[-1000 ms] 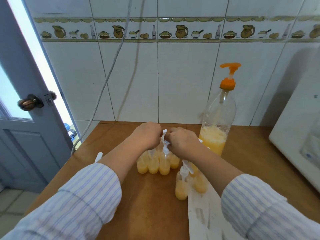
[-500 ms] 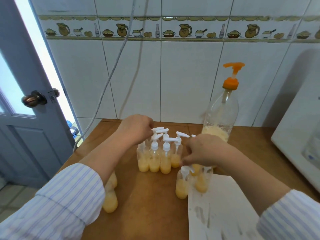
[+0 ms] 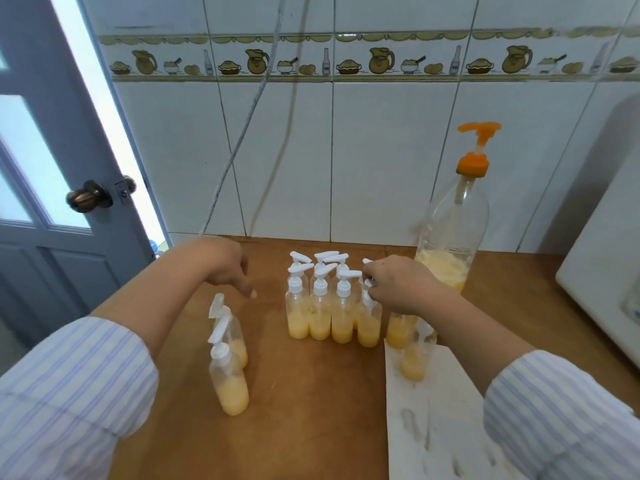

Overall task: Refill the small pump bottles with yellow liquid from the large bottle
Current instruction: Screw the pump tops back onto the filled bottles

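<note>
Bottles fill the middle of a wooden table (image 3: 311,427): a tight cluster of small pump bottles (image 3: 332,303), each with a white pump head and a band of yellow liquid in the bottom, stands upright as the landmark here. Right of that cluster and a little behind it, against the tiled wall (image 3: 381,150), rises the large bottle (image 3: 450,244), clear plastic with an orange pump top and yellow liquid low in its base. Left of the cluster and nearer the person, two more small pump bottles stand as a pair (image 3: 227,358), one just behind the other, well apart from the main group. Just right of the cluster another two small bottles (image 3: 407,341) are partly hidden under the right forearm, the nearer one standing on a sheet of white paper (image 3: 433,427) that carries grey smudges.

The right hand (image 3: 401,285) is at the cluster's right edge, fingers curled and pinching the white pump head of the rightmost bottle there. The left hand (image 3: 225,265) hovers left of the cluster, above the pair, fingers hanging loose and pointing down, holding nothing. Both arms wear striped sleeves. Far left of the cluster is a blue door (image 3: 52,202) with a round knob; a white appliance (image 3: 606,271) sits at the far right.
</note>
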